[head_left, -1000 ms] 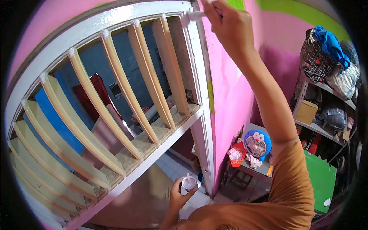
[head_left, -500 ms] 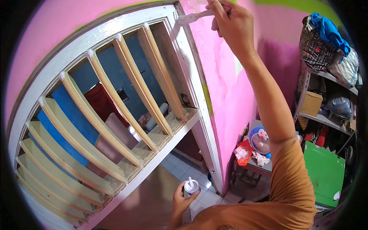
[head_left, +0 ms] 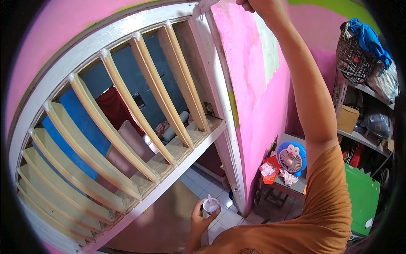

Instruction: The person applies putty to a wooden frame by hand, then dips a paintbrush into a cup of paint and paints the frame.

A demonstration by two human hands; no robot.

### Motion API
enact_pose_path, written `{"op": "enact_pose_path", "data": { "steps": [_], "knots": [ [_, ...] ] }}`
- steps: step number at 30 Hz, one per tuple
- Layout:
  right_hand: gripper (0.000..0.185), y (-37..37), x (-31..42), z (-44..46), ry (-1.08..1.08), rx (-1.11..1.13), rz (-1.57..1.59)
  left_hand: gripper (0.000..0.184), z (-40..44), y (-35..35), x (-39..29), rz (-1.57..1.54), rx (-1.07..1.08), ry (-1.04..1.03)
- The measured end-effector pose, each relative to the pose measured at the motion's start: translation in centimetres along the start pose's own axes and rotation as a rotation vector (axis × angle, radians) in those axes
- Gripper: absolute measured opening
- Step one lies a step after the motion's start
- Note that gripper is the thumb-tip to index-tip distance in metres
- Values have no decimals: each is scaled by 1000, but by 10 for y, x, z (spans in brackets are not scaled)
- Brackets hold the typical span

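In my left hand is a small can, held low below the window frame, with white paint inside and a pale stick standing in it. My right arm reaches up, and my right hand is partly cut off by the top edge of the view. From its closed fingers a paintbrush points left, its bristles against the upper corner of the white frame. The frame surrounds a row of cream wooden slats, whose upper ends carry white paint.
A pink wall adjoins the frame on the right. Beyond it stand a small table with a blue fan, a metal shelf loaded with bags and boxes, and a green panel. Tiled floor lies below.
My right hand and the brush have gone higher, partly out of view, with the bristles still at the frame's corner. The view has shifted slightly. My left hand keeps the can in place.
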State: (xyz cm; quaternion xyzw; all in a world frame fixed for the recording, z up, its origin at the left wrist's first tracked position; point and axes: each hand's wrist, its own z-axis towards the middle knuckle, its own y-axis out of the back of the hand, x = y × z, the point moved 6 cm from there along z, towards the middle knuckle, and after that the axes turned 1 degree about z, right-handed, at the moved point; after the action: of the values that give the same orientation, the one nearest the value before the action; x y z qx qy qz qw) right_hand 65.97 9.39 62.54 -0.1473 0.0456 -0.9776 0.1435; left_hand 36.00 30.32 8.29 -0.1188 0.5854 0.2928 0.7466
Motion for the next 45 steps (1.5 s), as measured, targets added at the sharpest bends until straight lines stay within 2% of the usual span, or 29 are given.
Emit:
{"op": "enact_pose_path", "data": {
  "steps": [5, 7, 14, 17, 21, 22, 24, 28, 31, 32, 34, 35, 37, 39, 42, 44, 45],
  "knots": [
    [39, -11, 14, -5, 93, 23, -26, 61, -1, 0, 2, 3, -11, -2],
    [34, -13, 24, -13, 168, 15, -164, 62, -1, 1, 3, 31, -18, -27],
    [29, -15, 41, -41, 241, -31, -153, 61, -5, 4, 6, 57, -36, -33],
    [21, -21, 38, -50, 494, -66, -313, 62, -7, 6, 10, 39, -43, -57],
    [20, -30, 38, -63, 396, 22, -279, 63, -8, 7, 13, 38, -41, -44],
    [20, -31, 40, -63, 398, 24, -276, 63, -8, 7, 12, 27, -44, -44],
    [19, -26, 46, -66, 459, -113, -343, 63, -9, 7, 8, 35, -41, -41],
    [17, -28, 33, -73, 479, -70, -385, 63, -11, 5, 2, 46, -38, -50],
    [15, -22, 27, -84, 391, -120, -215, 64, -12, 5, 13, 11, -44, -88],
    [19, -16, 32, -87, 391, -154, -262, 64, -13, 6, 18, 9, -48, -83],
    [13, -6, 16, -92, 108, -146, -127, 67, -14, 7, 14, 32, -38, -89],
    [13, -4, 16, -100, 101, -142, -128, 67, -15, 7, 11, 32, -38, -80],
    [31, 3, 16, -119, 26, -159, 103, 70, -16, 7, 3, -13, -55, -59],
    [34, 16, 17, -149, -12, -163, 100, 70, -14, 9, 14, -20, -54, -54],
    [41, 28, 11, -199, -193, -202, 83, 71, -19, 7, 24, -70, -53, -7],
    [40, 38, 1, -232, -240, -160, 90, 71, -18, 8, 23, 4, -56, -96],
    [39, 42, -5, -249, -289, -149, 118, 70, -17, 7, 24, 5, -45, -63]
  ]
}}
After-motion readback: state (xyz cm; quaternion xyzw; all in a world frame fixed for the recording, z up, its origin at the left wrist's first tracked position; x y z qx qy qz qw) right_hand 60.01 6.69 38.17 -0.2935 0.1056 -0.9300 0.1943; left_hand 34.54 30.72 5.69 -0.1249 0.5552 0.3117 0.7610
